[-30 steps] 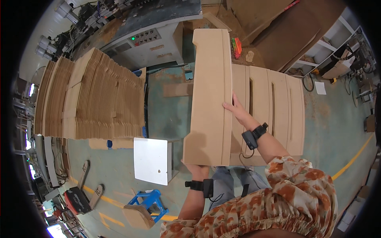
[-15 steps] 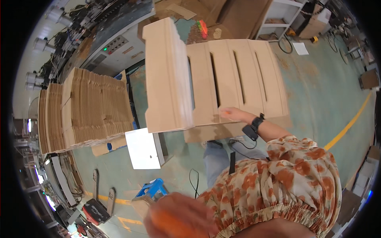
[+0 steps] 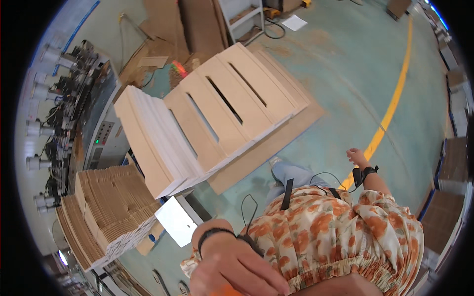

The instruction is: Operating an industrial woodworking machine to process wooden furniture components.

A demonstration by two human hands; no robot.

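Stacked boards and the person's two hands, seen from the head. The step in hand appears to be a pause in handling, since neither hand touches a board. The left hand (image 3: 237, 266) lies close to the camera at the lower edge; an orange patch (image 3: 227, 290) shows beneath it, but whether its grip is clamped on anything cannot be told. The right hand (image 3: 358, 157) hangs over the green floor (image 3: 340, 118), well apart from the stacks, fingers loosely curled and somewhat apart, with nothing visible in the grip. Judged from this posture, any renewed contact with the boards calls for a turn toward them and a reach with both hands.

Counts: one tall stack of pale brown boards (image 3: 143, 142), its layered edges showing white; beside it, four lower stacks (image 3: 216, 112) in a row, with four dark gaps (image 3: 223, 100) marking the divisions. A brown base sheet (image 3: 296, 130) projects beyond their near side. Corrugated sheets (image 3: 116, 195), too many to count, form a pile at lower left. One white-topped box (image 3: 177, 221) stands between that pile and the left hand. One dark band (image 3: 215, 234) encircles each wrist, two in all.
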